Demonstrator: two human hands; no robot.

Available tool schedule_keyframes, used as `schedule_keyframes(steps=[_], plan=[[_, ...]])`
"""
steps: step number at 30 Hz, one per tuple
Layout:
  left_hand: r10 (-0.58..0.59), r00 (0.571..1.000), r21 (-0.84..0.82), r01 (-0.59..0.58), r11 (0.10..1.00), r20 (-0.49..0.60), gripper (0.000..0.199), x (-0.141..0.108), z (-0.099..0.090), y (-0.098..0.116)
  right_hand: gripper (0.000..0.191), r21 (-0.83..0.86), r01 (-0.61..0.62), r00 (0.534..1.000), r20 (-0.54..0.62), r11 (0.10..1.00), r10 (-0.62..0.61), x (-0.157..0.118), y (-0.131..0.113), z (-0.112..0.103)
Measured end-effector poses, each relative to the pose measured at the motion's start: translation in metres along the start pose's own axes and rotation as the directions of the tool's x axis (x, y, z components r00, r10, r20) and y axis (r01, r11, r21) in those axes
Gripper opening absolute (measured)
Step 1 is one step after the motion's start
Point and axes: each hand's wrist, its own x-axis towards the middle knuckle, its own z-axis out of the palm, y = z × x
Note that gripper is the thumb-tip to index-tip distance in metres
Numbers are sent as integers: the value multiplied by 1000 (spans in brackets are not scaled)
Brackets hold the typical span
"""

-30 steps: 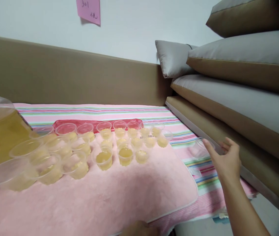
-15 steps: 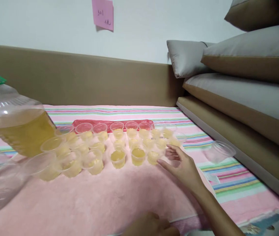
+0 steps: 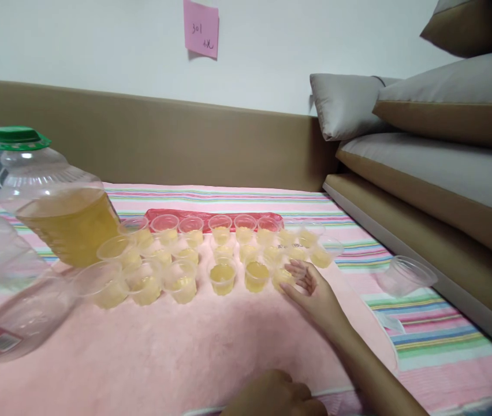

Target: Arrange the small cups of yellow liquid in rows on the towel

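Observation:
My right hand curves round the right side of a small clear plastic cup of yellow liquid at the front row's right end. Its thumb lies against the cup's front and its fingers are behind. The cup stands on the pink towel. At the bottom edge, my left hand is curled with its knuckles up; what it holds, if anything, is hidden. Several similar cups stand in rows, among them a front cup just left of my right hand and another cup further left.
Left of the cups stands a large clear jug of yellow liquid with a green cap. Nearer lies a clear plastic bottle. A red plastic bag is behind the cups. An empty cup lies right, beside stacked cushions.
My right hand has closed in on the right-end cup, its thumb now overlapping the front. My left hand stays curled at the bottom. The view has shifted left, showing more of the jug.

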Motion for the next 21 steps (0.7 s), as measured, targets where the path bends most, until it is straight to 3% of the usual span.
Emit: schedule_keyframes(steps=[10, 16, 21], plan=[[-11, 1000, 15, 12, 1000, -7, 29, 1, 1, 2, 62, 98, 63, 993, -107, 993, -52, -4, -15, -15], [-16, 1000, -44, 17, 999, 17, 27, -3, 0, 3, 60, 188, 180, 974, -172, 966, -148, 1, -62, -20], [-64, 996, -57, 68, 996, 58, 18, -18, 1, 0, 60, 282, 223, 967, -183, 933, -176, 12, -106, 6]])
